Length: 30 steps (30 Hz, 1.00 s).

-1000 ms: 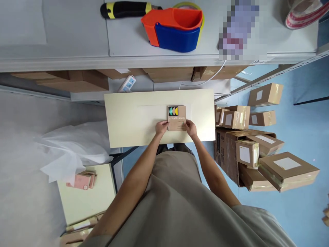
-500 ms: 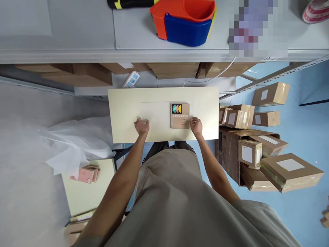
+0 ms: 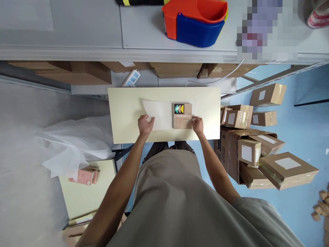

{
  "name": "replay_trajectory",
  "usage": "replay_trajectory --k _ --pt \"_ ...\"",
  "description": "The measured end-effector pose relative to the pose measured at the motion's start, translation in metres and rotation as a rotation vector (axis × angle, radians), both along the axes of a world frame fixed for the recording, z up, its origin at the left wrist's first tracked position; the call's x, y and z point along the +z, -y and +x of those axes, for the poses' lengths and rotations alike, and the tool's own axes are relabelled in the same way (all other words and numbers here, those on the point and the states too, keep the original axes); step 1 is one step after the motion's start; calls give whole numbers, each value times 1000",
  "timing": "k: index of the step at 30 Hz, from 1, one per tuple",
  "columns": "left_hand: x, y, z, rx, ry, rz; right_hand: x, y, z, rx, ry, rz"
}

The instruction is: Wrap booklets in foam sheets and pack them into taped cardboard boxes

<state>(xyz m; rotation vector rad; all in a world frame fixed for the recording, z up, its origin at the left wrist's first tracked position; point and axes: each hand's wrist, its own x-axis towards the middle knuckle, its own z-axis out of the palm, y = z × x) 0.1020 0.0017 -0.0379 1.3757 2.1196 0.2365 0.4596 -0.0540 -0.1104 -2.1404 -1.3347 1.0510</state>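
A thin white sheet (image 3: 161, 116) lies on the cream-coloured table board (image 3: 125, 103), its left side curling up off the surface. My left hand (image 3: 145, 124) pinches the sheet's left edge between thumb and fingers. On the right part of the sheet rests a brown book (image 3: 182, 118), flat, with a black patch and coloured half-circles on its cover. My right hand (image 3: 197, 126) is closed at the book's right edge, fingertips against it; the exact grip is partly hidden. A strip of the sheet shows right of the book.
Above stands a grey shelf (image 3: 89, 34) with an orange and blue holder (image 3: 197, 29). A power strip (image 3: 131, 78) lies behind the board. Cardboard parcels (image 3: 288, 168) are piled at right. Left are clear plastic wrapping (image 3: 84, 137) and a side table (image 3: 79, 199) with pink boxes (image 3: 86, 175).
My left hand has moved slightly right and now holds the sheet's left edge, which has lifted and curled. The right hand stays by the book. The view has shifted a little.
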Motion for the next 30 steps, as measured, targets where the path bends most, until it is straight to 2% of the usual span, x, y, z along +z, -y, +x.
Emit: replay_trajectory --k 5,10,14,17,22,26,30 --pt "33 -7 43 -92 221 -2 -1 5 -6 -82 -65 22" --pt "39 -13 101 -192 384 -50 0 5 -2 -116 -146 29" --pt "30 -10 145 -259 518 -116 1 0 3 -118 -181 -7" --pt "20 -7 171 -256 555 -180 3 -4 7 -108 -208 -12" --pt "3 -3 205 -234 439 -161 11 -7 13 -176 -351 -49" --pt "-10 0 225 -343 434 -89 19 -11 20 -141 -422 -104" --pt "-25 7 224 -470 493 -35 21 -14 21 -123 -281 -117"
